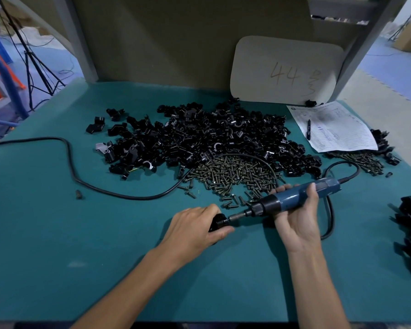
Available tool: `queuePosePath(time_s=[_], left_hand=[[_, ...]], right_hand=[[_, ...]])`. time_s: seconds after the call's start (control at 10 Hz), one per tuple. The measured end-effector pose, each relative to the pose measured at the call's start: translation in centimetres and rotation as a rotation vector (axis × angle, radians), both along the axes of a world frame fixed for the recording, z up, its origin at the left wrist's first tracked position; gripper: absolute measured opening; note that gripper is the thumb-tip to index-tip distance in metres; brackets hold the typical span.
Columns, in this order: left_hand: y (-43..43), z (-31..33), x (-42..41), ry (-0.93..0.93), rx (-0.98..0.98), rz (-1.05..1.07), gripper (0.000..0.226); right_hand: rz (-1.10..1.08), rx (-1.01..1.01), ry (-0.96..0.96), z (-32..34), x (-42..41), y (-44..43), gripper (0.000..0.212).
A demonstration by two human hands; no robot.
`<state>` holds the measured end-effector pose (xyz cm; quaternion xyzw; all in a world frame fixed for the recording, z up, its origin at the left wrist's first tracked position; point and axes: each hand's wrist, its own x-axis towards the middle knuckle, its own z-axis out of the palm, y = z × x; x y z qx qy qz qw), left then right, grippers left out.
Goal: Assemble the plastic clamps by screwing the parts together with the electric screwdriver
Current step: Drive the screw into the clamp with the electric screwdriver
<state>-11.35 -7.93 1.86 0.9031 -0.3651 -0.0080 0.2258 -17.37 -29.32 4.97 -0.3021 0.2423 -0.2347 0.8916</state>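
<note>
With the left hand (195, 224) gripping the clamp (218, 223) on the near side of the screw pile (235, 172) and the right hand (294, 218) wrapped round the electric screwdriver (292, 198), hold the bit (236, 216) square to the clamp and press steadily to prevent slipping.

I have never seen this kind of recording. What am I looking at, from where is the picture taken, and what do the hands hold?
There is no machine: a person works with bare hands. The one picture comes from a camera worn on the head, looking down at a green table. The left hand grips a black plastic clamp. The right hand holds a blue electric screwdriver, its bit against that clamp. Behind lie a heap of black clamp parts, a pile of screws, and a paper form with a pen.
</note>
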Motion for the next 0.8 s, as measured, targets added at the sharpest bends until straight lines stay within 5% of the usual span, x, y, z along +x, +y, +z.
queuePosePath(time_s=[0.8], left_hand=[[0.0, -0.4, 0.2, -0.04, -0.004, 0.014, 0.037]], right_hand=[[-0.038, 0.112, -0.107, -2.1, 0.9, -1.4, 0.046]])
